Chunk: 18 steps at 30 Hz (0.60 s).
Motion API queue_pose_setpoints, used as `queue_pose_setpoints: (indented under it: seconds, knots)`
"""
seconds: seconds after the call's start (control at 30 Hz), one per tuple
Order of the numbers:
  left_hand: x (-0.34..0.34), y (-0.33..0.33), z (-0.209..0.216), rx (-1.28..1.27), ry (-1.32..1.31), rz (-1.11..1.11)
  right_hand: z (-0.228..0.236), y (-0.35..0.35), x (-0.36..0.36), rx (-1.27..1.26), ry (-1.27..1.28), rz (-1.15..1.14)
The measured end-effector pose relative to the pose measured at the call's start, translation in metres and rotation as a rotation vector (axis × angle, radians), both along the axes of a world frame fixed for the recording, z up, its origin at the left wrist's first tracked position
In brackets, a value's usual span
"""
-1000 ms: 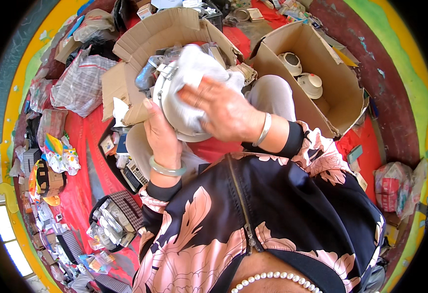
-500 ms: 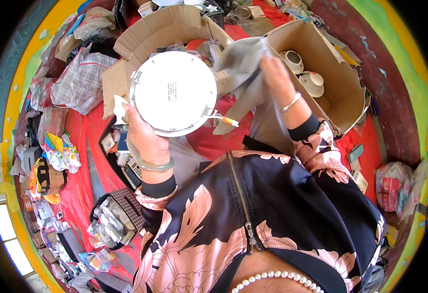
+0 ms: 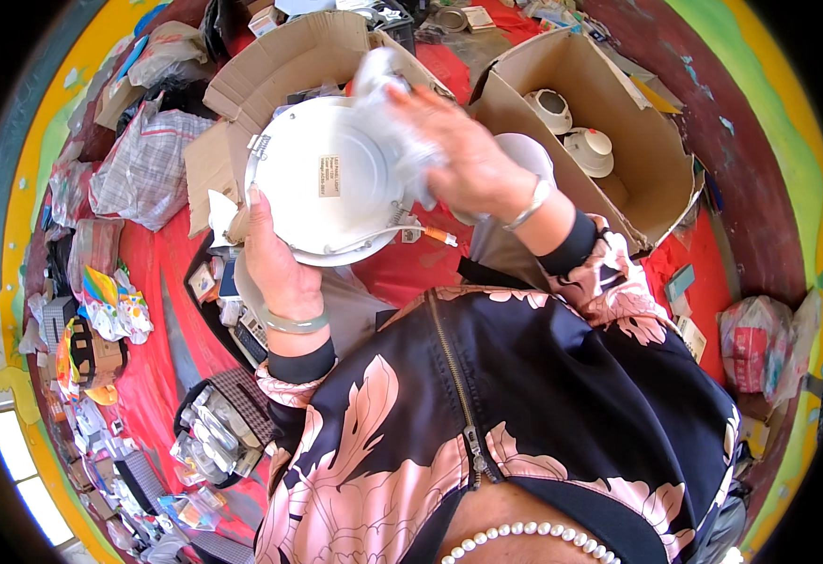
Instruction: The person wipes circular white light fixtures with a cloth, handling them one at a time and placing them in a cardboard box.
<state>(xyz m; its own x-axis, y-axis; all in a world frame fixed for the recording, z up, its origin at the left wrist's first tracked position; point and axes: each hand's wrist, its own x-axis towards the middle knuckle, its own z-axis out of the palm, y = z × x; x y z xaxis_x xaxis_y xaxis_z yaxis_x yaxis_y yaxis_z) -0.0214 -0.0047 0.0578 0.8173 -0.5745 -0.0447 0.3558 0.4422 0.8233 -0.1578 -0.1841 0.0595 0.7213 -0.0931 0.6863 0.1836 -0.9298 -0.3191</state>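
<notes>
My left hand [image 3: 280, 268] grips a round white LED panel light [image 3: 303, 211] by its lower left rim. The back of the light faces up, showing a small printed label and spring clips at the edge. A short white lead with an orange-tipped connector [image 3: 439, 235] sticks out at its lower right. In my right hand [image 3: 472, 155] is a greyish-white cloth [image 3: 378, 80], blurred by motion, lying over the light's right side. A white piece of paper or cloth [image 3: 222, 214] shows beside my left fingers.
Beyond the light stands an open cardboard box [image 3: 289, 56] with mixed items. Another cardboard box [image 3: 637, 188] at the right holds white round fixtures [image 3: 588, 152]. Bags [image 3: 148, 169], a checked fabric bin [image 3: 242, 404] and loose goods lie at the left on red sheeting [image 3: 162, 310].
My right hand has swung left with the cloth, from beside the light onto its right side. My left hand and the light have barely shifted.
</notes>
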Motion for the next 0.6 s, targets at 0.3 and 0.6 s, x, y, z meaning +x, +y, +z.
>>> queue_pose_setpoints:
  seconds: [0.3, 0.6]
  knots:
    - [0.008, 0.008, -0.007, -0.035, 0.032, 0.020, -0.002, 0.007, 0.004, 0.283, 0.216, 0.446]
    - [0.036, 0.037, -0.011, -0.178, 0.055, 0.052, 0.013, -0.046, -0.033, 1.518, -0.337, 0.105]
